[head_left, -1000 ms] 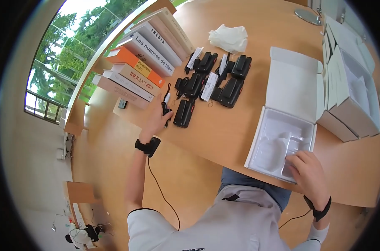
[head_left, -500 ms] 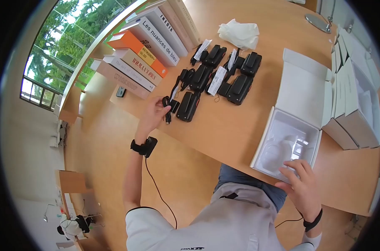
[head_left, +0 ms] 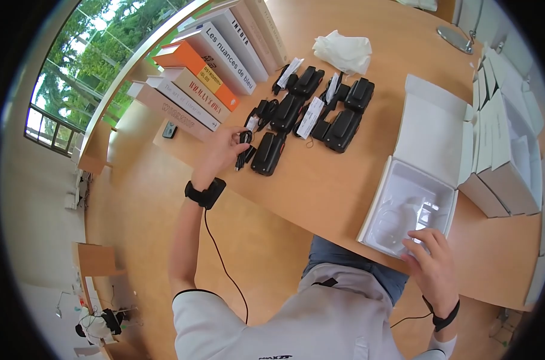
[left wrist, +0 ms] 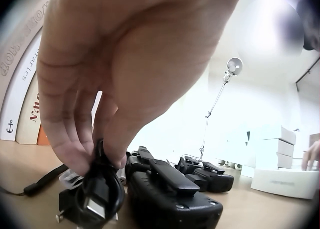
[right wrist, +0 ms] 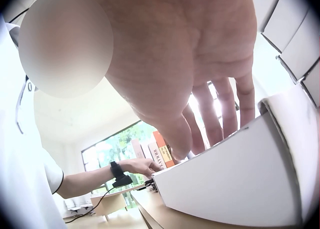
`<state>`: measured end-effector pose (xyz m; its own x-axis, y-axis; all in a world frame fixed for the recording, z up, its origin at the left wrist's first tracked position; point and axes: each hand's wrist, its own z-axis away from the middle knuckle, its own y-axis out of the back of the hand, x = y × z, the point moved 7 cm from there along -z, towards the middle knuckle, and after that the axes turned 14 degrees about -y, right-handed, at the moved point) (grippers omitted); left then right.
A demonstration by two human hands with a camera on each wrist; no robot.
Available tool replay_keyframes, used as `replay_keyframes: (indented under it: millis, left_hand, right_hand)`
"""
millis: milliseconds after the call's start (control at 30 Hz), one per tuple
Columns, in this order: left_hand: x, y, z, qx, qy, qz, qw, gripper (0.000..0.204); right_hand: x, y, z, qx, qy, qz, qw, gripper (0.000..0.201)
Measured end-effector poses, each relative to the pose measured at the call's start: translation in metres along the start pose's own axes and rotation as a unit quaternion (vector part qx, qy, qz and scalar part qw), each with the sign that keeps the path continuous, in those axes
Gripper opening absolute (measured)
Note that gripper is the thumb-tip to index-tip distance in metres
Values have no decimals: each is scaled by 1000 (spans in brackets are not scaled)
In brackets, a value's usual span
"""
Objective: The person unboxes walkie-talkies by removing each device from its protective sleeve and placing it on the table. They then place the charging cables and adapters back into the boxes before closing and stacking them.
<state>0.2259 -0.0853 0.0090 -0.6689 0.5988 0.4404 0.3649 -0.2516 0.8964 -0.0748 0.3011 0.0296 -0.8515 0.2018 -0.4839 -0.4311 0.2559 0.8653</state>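
Observation:
My left hand (head_left: 224, 152) pinches a coiled black cable (head_left: 244, 150) beside the nearest of several black devices (head_left: 267, 153) lying in rows on the wooden table (head_left: 320, 186). Seen from the left wrist, the cable bundle (left wrist: 97, 194) hangs from thumb and fingers just above the table, next to that black device (left wrist: 170, 196). My right hand (head_left: 431, 264) rests with straight fingers on the near edge of an open white box (head_left: 404, 210) holding a clear plastic tray. From the right wrist, the fingers (right wrist: 220, 113) lie over the box's white rim (right wrist: 235, 174).
Books (head_left: 209, 72) lean in a row at the table's far left. White tags lie among the devices. A crumpled white cloth (head_left: 343, 51) sits beyond them. Stacked white boxes (head_left: 503, 144) fill the right side, and a desk lamp base (head_left: 455, 36) stands far right.
My left hand has lifted the black cable from beside the devices and drawn it slightly back. My right hand has stayed on the box's near edge while the head view shifted.

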Motion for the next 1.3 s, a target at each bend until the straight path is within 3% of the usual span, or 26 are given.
replay_keyframes:
  millis: [67,167,267,367,467,567,667,767,967,1067,1167,1300]
  left_hand:
    - [0,-4,1,-48,5,-40,998,45]
    - [-26,-6,6,13,-24,93,995,50]
    - [-38,6,6,101,-103,0,990,55]
    - [-35,0,13,117,-51,4,992,56]
    - [-20,4,23,60,-146,95,983,67]
    - [20,5,39,-25,-219,-42,974,76]
    - [10,-15,38,-67,-165,73,981,80]
    - [5,-19,33,-51,-168,93,980,84]
    - [7,-14,37,14,-134,117,984,95]
    - [-1,-7,40,57,-154,22,986,97]
    - [-19,-10,38,0,-157,36,987,98]
    - [-38,-20,34,-26,-92,144,985,98]
  right_hand:
    - [1,-1,1,1,-6,-1,1000,32]
    - [2,-2,1,3,-7,-2,1000,31]
    - [3,-4,2,1,-10,-6,1000,30]
    - [0,-1,1,-1,-13,-4,1000,29]
    - [3,-1,2,-8,-21,-5,1000,29]
    - [4,-2,3,-3,-19,-6,1000,28]
    - [3,-4,2,-3,-21,-4,1000,27]
    - [-1,-3,1,-9,-23,5,1000,26]
    - [3,-5,2,-14,-24,8,1000,28]
    - [-1,-4,1,-13,-38,18,999,34]
    - [-9,-2,2,-27,-26,24,999,40]
    - [-15,-8,7,-34,-9,56,998,40]
